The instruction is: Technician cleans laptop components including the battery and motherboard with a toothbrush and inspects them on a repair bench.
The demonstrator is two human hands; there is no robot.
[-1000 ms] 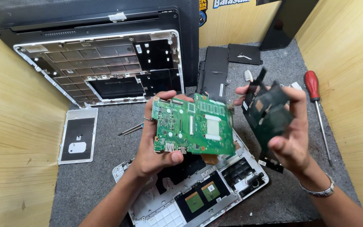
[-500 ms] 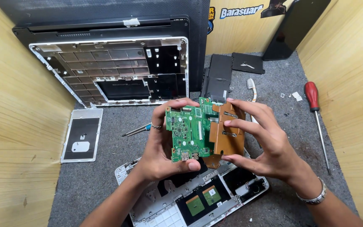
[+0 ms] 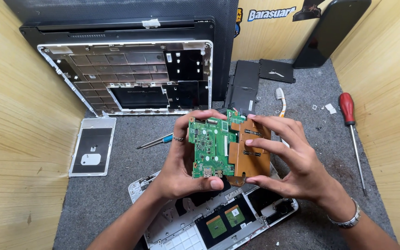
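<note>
A green circuit board [image 3: 211,148] with a copper-coloured heat plate [image 3: 251,155] on its right half is held upright above the grey mat. My left hand [image 3: 181,166] grips the board's left and bottom edges. My right hand [image 3: 297,159] holds the copper plate, fingers pressed on its face and thumb under its lower edge. Below both hands lies a white laptop base shell [image 3: 218,222] with two small green pads.
An opened laptop [image 3: 130,76] with a bare keyboard frame stands at the back. A red-handled screwdriver [image 3: 352,134] lies at right, a blue one [image 3: 156,141] near the left hand. A trackpad panel [image 3: 92,146], black parts [image 3: 246,85], a toothbrush [image 3: 281,99] and wooden walls surround the mat.
A second ago my right hand held a dark part apart from the board. It has since come onto the board's right side, where the copper plate now faces me; the board turned upright.
</note>
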